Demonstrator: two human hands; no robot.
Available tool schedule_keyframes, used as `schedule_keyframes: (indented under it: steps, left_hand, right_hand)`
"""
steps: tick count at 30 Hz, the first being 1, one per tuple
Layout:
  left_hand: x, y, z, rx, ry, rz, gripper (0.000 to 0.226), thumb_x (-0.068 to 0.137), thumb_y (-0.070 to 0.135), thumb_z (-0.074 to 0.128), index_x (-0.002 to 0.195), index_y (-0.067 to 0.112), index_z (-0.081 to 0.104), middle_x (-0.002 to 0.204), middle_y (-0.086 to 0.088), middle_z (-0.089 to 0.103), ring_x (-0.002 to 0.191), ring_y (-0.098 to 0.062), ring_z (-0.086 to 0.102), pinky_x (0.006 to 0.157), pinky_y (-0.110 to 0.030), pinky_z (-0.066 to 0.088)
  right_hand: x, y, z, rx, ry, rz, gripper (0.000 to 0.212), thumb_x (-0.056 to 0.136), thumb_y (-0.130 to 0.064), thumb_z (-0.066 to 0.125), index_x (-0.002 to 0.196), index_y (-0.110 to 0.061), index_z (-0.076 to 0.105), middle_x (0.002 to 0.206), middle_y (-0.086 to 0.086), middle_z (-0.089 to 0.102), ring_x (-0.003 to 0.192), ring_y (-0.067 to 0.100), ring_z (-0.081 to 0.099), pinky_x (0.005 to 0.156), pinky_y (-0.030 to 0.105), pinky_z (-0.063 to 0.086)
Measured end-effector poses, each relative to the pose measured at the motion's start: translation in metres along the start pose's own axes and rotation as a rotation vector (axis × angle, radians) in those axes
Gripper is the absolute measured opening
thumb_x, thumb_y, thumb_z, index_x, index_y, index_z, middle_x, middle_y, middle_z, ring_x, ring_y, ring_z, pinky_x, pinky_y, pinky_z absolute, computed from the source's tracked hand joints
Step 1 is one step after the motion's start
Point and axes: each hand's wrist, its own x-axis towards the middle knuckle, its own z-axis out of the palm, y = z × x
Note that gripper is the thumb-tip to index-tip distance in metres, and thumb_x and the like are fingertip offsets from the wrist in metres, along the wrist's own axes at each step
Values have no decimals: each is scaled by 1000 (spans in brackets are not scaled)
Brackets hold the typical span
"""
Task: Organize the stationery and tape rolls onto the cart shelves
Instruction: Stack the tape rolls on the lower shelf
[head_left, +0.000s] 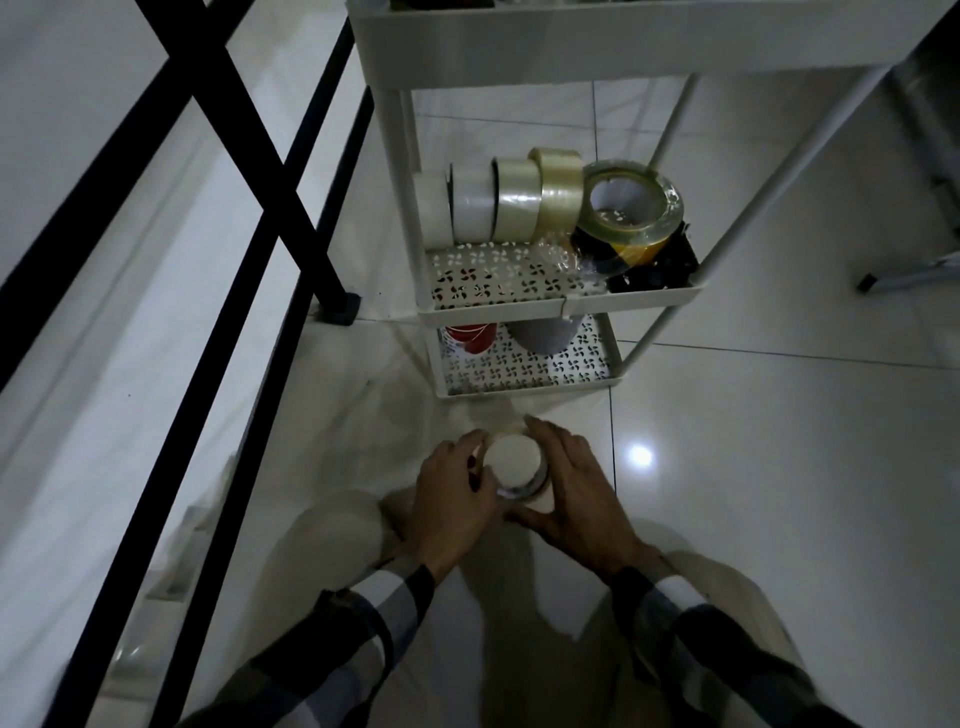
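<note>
My left hand (452, 499) and my right hand (571, 493) grip a stack of tape rolls (514, 465) between them, just above the floor in front of the white cart (561, 306). The stack's top face is pale and round. On the cart's middle shelf several clear and whitish tape rolls (498, 202) stand on edge in a row. A large clear roll (631, 205) leans on a yellow-and-black roll (641, 257) at the right. The bottom shelf (524, 374) holds a red roll (470, 335) and a grey roll (543, 335).
A black metal railing (249, 171) runs along the left, its post foot (337, 306) close to the cart. The top shelf's rim (597, 36) overhangs the shelves below. A metal stand leg (904, 275) lies at the right. Glossy white floor tiles surround the cart.
</note>
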Motion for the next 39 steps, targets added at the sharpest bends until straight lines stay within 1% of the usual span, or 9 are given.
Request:
schedule_keyframes:
  steps: [4,7,12,17,22,26,30,36,39]
  left_hand:
    - [8,36,-25,-109,174,171,45,99,16,68,144,19,62,120,-2,68,95,-8,65,89,-21,58]
    - [12,62,-46,-163,267,296,45,101,18,67,146,17,60,123,-2,64,96,-2,64,83,-10,56]
    - [18,96,-71,-207,379,432,59,100,16,69,155,8,48,149,-8,53,139,-18,54,113,-30,51]
    - [33,118,-82,-298,423,378,59,100,13,70,154,6,47,152,-9,52,141,-14,52,109,-7,38]
    - [47,118,-78,-271,274,346,28,106,25,61,132,17,58,135,3,63,126,-9,60,104,-31,51]
    - [46,114,-74,-268,283,303,41,106,32,58,145,22,50,144,7,58,132,-7,55,106,-17,46]
    - [47,107,-71,-234,308,295,50,106,37,55,153,24,44,154,4,50,143,-13,47,117,-29,42]
    - [46,110,-65,-201,324,265,39,107,34,56,143,19,49,154,-1,46,143,-14,45,115,-31,45]
    - [42,113,-59,-157,276,209,64,108,46,49,161,14,35,172,-7,25,160,-21,25,127,-43,34]
  right_hand:
    - [19,-19,-35,14,229,-104,101,78,-51,87,156,-9,38,156,9,48,139,28,48,113,45,46]
    - [34,-34,-62,44,390,-138,97,80,-45,89,151,0,42,149,13,53,133,29,51,109,43,47]
    - [74,-58,-100,78,536,-227,93,82,-38,87,149,6,42,147,21,45,141,32,45,116,44,44]
    - [124,-72,-125,72,465,-163,86,86,-63,72,149,-10,48,143,7,59,134,23,55,108,44,48]
    - [149,-79,-125,104,438,-68,70,82,-63,76,131,-16,57,120,-1,72,107,15,69,87,33,58]
    - [149,-75,-116,62,454,-43,68,79,-65,76,122,-15,58,114,2,72,100,21,70,77,41,59]
    - [146,-78,-114,215,456,-24,65,84,-60,78,129,-20,54,117,-5,73,98,11,73,78,39,61]
    - [142,-87,-103,272,386,-2,53,91,-42,78,130,-15,54,121,0,72,99,3,65,77,6,50]
    - [143,-85,-98,230,436,-28,44,94,-44,73,124,-15,58,115,-3,71,99,9,67,82,28,59]
